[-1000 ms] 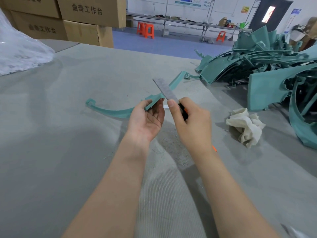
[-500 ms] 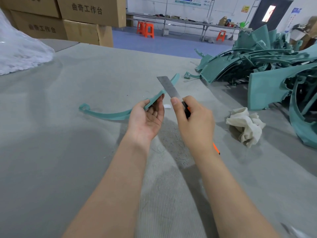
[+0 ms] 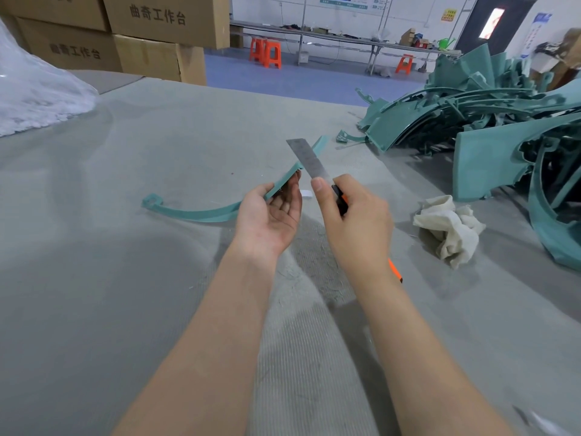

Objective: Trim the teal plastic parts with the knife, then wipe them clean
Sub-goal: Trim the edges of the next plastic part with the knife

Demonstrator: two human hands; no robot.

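Head view, centre of frame.

- Left hand (image 3: 267, 221): palm up, thumb and fingertips pinching a curved teal strip (image 3: 195, 214) near its middle.
- Strip's long axis runs from the hooked end at centre-left, low over the grey table (image 3: 125, 152), up and right through the grip to a free end above centre. That free end passes just behind the blade.
- Right hand (image 3: 355, 221): fingers wrapped round the orange-and-black handle of the knife (image 3: 306, 158), thumb laid up along the blade's base. Blade points up and left, crossing the strip just beyond the left fingertips. Whether the edge touches the plastic, I cannot tell.
- The relation that matters: the untrimmed stretch lies up-frame from the left pinch, on the blade's side. The right hand is nearer to it. A stroke should run along the strip, away from the left fingers. Judgement: the fingertips sit close to the blade, so a slip is the risk.
- Right of frame: crumpled white rag (image 3: 449, 228) on the table, near the right hand. Behind it, a pile of teal parts (image 3: 503, 121).
- Wiping not yet begun.
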